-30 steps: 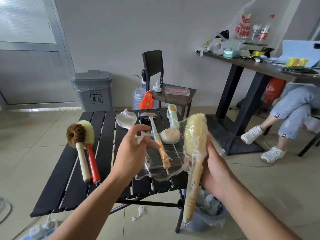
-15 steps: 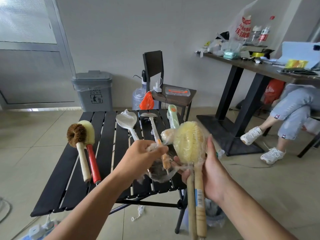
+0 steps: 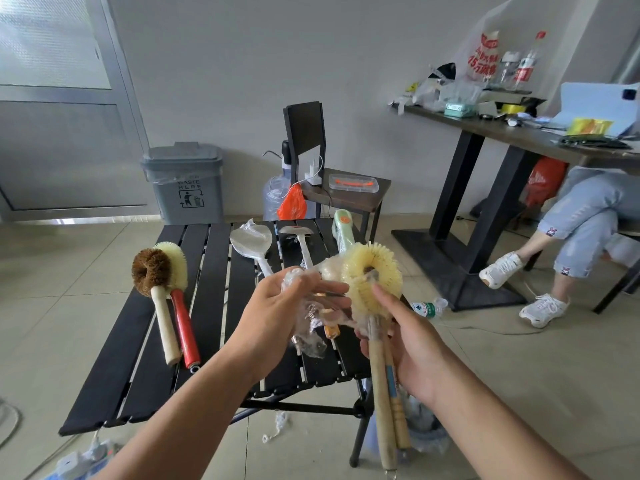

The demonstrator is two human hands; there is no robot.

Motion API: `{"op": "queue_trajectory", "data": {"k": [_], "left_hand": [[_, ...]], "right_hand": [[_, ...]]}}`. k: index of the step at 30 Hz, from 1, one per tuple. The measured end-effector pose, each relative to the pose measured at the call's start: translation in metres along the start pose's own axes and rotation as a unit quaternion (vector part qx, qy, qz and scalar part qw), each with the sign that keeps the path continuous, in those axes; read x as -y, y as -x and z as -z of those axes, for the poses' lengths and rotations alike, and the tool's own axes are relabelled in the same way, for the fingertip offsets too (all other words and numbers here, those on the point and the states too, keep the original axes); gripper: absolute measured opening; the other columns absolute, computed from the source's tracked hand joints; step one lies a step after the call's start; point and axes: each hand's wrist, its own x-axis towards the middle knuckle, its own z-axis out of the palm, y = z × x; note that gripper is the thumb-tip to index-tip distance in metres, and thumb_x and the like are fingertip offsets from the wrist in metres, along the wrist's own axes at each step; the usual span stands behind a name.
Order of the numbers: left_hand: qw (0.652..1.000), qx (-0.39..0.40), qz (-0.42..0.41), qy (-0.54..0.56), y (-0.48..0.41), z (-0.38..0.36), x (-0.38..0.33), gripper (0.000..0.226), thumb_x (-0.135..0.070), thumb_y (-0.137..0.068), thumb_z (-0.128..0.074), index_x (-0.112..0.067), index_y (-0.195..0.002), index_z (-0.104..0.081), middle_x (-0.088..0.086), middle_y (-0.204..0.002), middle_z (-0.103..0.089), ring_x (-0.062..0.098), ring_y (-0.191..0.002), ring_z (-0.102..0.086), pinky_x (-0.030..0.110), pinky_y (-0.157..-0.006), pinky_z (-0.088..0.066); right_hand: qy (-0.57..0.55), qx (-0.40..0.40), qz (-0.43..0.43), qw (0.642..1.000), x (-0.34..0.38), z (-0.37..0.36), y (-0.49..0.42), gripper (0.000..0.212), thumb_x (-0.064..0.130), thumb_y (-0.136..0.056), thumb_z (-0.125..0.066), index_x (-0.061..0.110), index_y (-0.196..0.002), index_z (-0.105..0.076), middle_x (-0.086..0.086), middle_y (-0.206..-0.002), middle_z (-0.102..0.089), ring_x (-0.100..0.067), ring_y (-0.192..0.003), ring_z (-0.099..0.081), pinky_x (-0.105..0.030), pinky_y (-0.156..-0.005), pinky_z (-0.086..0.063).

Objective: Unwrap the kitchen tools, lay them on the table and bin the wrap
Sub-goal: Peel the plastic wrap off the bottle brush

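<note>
Gripping a pair of wooden-handled brushes in the right hand, both handles clasped against the palm, pale bristle heads up, above the near right corner of the black slatted table. Pinching a crumpled wad of clear wrap in the left hand, just beside the bristles (whether it clings to them, hard to tell). Laid on the table: a brown brush and a red-handled brush side by side at left, a wrapped spoon, a spatula — grey waste bin well behind.

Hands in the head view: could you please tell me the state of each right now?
Left hand: grips the clear wrap.
Right hand: holds the yellow brushes by their handles.
</note>
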Motion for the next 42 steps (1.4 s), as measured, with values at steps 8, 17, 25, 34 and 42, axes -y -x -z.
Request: {"op": "queue_trajectory", "data": {"k": [8,17,25,34,42], "left_hand": [[0.992,-0.042,0.065,0.098,-0.004,0.001,-0.005,0.043,-0.027,-0.090,-0.075,0.002,-0.118,-0.059,0.006,-0.084,-0.073,0.018,-0.068,-0.071,0.032,-0.063,-0.060],[0.988,-0.137,0.071,0.007,0.002,-0.002,-0.005,0.027,-0.036,-0.100,-0.071,-0.013,-0.087,-0.071,0.000,-0.060,-0.055,0.014,-0.048,-0.049,0.032,-0.051,-0.046],[0.976,-0.209,0.048,-0.020,-0.003,0.009,-0.001,0.032,-0.035,-0.104,-0.067,-0.004,-0.097,-0.067,-0.002,-0.058,-0.045,0.013,-0.048,-0.037,0.028,-0.046,-0.038],[0.974,-0.217,0.066,0.029,-0.010,0.031,-0.006,0.029,-0.035,-0.101,-0.072,-0.008,-0.090,-0.071,-0.003,-0.054,-0.030,0.012,-0.043,-0.025,0.022,-0.038,-0.029],[0.975,-0.163,0.048,-0.141,0.002,0.017,-0.002,0.060,-0.062,-0.086,-0.078,-0.013,-0.063,-0.053,0.002,-0.053,-0.053,0.016,-0.045,-0.044,0.025,-0.043,-0.041]], "right_hand": [[0.082,-0.071,0.065,0.992,-0.005,-0.002,-0.003,0.054,0.067,-0.081,-0.079,0.016,-0.098,-0.080,0.000,-0.069,-0.066,-0.014,-0.054,-0.059,-0.029,-0.047,-0.050],[0.064,-0.184,0.072,0.978,0.011,0.004,-0.009,0.054,0.058,-0.101,-0.061,0.008,-0.083,-0.068,-0.010,-0.056,-0.059,-0.016,-0.038,-0.050,-0.024,-0.034,-0.039],[0.073,-0.183,0.094,0.976,0.021,0.010,-0.009,0.059,0.063,-0.098,-0.063,0.007,-0.082,-0.071,-0.015,-0.059,-0.062,-0.018,-0.041,-0.051,-0.025,-0.035,-0.041],[0.080,-0.148,0.094,0.981,0.028,0.011,-0.004,0.061,0.071,-0.094,-0.062,0.021,-0.063,-0.078,-0.015,-0.062,-0.065,-0.019,-0.044,-0.052,-0.026,-0.035,-0.040],[0.026,-0.006,0.055,0.998,0.022,0.013,0.004,0.056,0.065,-0.089,-0.060,0.010,-0.082,-0.070,-0.019,-0.067,-0.059,-0.018,-0.043,-0.045,-0.024,-0.037,-0.035]]}}
